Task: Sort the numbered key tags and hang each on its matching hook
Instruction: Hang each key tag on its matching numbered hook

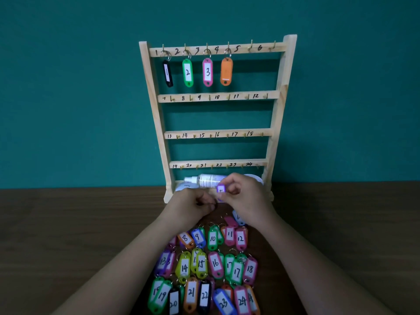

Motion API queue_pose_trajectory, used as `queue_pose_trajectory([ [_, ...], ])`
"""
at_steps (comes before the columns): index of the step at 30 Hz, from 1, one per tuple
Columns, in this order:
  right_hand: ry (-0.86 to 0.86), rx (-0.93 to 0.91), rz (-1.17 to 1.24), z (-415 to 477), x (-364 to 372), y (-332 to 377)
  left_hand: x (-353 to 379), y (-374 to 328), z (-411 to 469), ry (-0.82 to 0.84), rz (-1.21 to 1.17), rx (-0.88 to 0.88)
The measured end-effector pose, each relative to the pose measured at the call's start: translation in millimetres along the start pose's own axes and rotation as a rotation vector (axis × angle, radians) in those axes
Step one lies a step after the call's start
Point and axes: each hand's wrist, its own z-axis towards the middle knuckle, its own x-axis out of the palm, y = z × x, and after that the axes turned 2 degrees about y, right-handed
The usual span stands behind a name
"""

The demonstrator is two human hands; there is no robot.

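- Head view: your right hand [245,196] pinches a small purple plastic key tag [220,189] just in front of the foot of the rack. Its white label is partly covered, so the number cannot be read.
- Your left hand [193,205] has its fingers curled, with the tips at the near end of that tag. You cannot tell whether they grip its ring.
- The pale wooden four-rung key rack [154,123] stands at the far edge of the dark wooden table [68,235]. Its rungs are handwritten 1–6, 7–12, 13–18 and 19–24.
- On the top rung hang a black tag marked 1 [167,73], a green tag marked 2 [187,72] and a pink tag marked 3 [207,72]. An orange tag [226,71] hangs at hook 4 with no legible number.
- The loose coloured plastic key tags [215,262] lie in rows between your forearms and read 8–12, 13–18 and 19–24.
- A light blue tag marked 6 [238,218] lies beside your right wrist.
- A white spray bottle [209,180] lies on the rack's base, and its print is too small to read.
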Motion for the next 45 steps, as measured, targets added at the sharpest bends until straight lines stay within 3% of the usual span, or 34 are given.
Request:
queue_pose_trajectory([
  [10,-0.085,0.014,0.086,3,-8,-2,5,-12,-2,0.111,-0.004,0.095],
  [16,-0.096,0.037,0.104,5,-8,-2,2,-14,-2,0.204,0.135,0.205],
  [29,-0.102,0.052,0.098,7,-6,-7,5,-17,-5,0.041,0.352,0.496],
  [33,-0.085,0.069,0.127,6,-6,-5,3,-16,-8,0.047,0.261,0.409],
  [39,-0.045,0.022,0.19,2,-10,2,-13,-22,-11,-0.022,-0.083,0.199],
  [45,-0.085,-0.049,0.215,-1,-13,5,-26,-27,-15,-0.009,-0.423,0.13],
])
